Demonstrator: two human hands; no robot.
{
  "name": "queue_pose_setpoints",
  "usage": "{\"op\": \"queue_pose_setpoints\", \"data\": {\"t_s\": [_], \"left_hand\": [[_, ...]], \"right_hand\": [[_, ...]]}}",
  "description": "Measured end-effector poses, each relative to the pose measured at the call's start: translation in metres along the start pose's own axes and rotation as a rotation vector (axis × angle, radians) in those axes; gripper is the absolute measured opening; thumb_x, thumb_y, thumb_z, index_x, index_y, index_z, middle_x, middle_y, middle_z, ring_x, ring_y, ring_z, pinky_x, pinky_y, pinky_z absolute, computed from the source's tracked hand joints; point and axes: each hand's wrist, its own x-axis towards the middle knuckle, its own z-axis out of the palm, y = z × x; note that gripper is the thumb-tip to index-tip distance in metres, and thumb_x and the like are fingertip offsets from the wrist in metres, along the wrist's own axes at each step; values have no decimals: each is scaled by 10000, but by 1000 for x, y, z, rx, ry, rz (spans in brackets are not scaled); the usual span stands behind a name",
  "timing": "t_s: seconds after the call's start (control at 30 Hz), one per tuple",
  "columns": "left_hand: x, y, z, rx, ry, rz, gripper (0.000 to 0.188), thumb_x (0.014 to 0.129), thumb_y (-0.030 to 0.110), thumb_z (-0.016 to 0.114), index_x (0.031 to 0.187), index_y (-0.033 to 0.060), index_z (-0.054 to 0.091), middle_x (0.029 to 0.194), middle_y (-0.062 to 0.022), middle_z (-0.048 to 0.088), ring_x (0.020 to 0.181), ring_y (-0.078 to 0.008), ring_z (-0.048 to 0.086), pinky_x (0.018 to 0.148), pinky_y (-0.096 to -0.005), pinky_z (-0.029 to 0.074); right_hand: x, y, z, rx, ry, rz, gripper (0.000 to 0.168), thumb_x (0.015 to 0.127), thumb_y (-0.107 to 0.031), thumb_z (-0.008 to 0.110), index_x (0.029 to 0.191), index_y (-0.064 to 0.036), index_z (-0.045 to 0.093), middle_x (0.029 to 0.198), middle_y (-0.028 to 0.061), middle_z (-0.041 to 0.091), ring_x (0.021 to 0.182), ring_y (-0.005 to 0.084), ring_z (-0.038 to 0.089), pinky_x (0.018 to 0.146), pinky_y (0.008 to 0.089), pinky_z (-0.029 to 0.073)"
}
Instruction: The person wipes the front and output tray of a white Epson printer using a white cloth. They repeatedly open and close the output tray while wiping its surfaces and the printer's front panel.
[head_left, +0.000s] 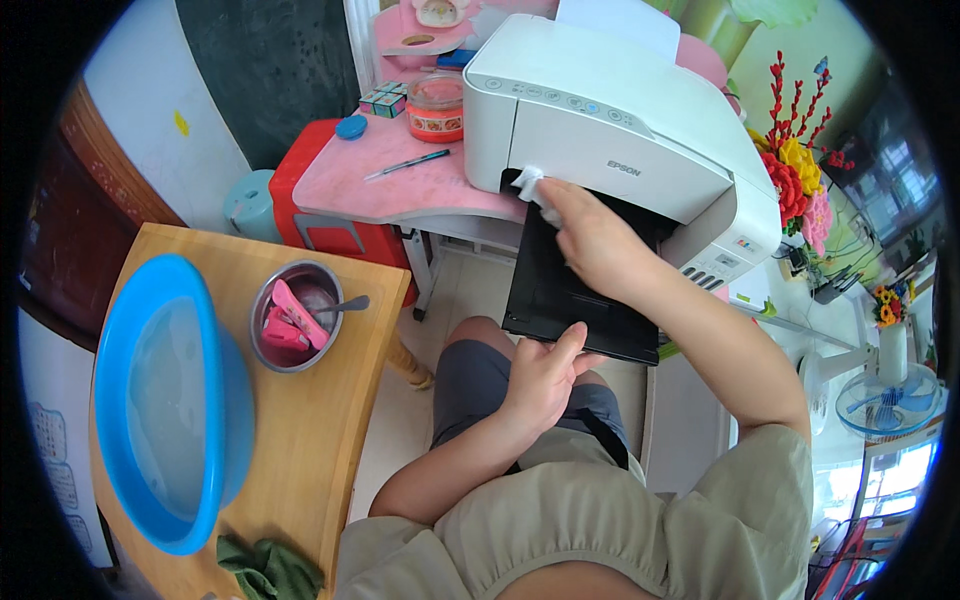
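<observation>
A white Epson printer (600, 142) stands on the pink desk, its black output tray (547, 281) pulled out towards me. My left hand (546, 375) grips the tray's front edge, thumb on top and fingers beneath. Over the tray's far left part, my right hand (596, 236) pinches a crumpled white tissue or cloth (529, 182). The tissue lies against the dark opening under the printer's front panel, at its left end. The right hand and forearm hide part of the tray's right side.
On a wooden table (315, 442) at left stand a blue basin (235, 405) of cloudy water, a metal bowl (259, 341) with pink items and a spoon, and a dark green cloth (270, 570). The pink desk (360, 176) bears a pen (409, 164) and a red-banded jar (435, 112).
</observation>
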Motion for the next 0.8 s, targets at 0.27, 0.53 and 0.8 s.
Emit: {"op": "queue_pose_setpoints", "data": {"t_s": [0.27,0.53,0.8], "left_hand": [[2,2,4,21,54,42,386,1014,59,512,1398,48,468,1303,-106,609,1122,-257,662,896,-424,599],[0,8,10,20,3,76,380,1017,29,482,1396,25,460,1324,-123,590,1160,-286,643,946,-463,582],[-2,8,12,63,46,102,382,1012,41,479,1392,7,469,1321,-135,597,1140,-295,656,927,-448,596]], "right_hand": [[41,5,29,-170,-77,80,423,891,-155,578,1263,37,516,1181,267,600,1112,432,586,974,495,467],[-28,23,-18,-297,-115,210,468,906,-130,556,1324,77,518,1364,275,549,1279,399,527,1115,435,395],[-112,-31,-65,-145,-258,149,608,772,71,566,1377,64,501,1421,275,501,1360,416,459,1143,435,391]]}}
